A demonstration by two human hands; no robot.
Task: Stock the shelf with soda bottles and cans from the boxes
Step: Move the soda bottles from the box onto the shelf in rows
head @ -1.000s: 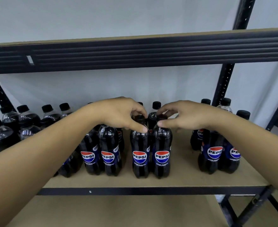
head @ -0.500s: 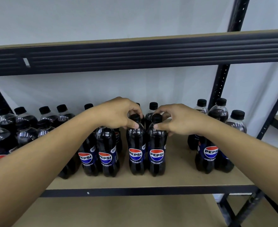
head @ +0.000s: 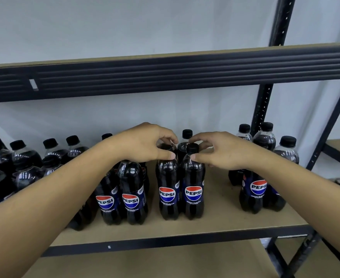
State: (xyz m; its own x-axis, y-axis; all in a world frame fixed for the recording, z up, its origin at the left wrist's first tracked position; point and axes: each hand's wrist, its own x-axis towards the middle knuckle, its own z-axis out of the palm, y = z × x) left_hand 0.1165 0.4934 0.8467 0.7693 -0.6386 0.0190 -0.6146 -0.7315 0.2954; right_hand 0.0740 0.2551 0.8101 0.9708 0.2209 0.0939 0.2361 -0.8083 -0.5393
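Left hand (head: 145,144) pinches the top of an upright bottle (head: 168,189) straight below; right hand (head: 222,150) pinches the neighbour (head: 193,192) touching that bottle's right.

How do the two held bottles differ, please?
On the left bottle the cap is half hidden under the left hand; on the right bottle it shows in front of the right hand. Other bottles stand left of the left bottle; bare shelf lies right of the right bottle. Both stand upright, Pepsi labels forward.

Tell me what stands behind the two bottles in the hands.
One more black-capped bottle, only cap and shoulder showing. The held bottles cover its body.
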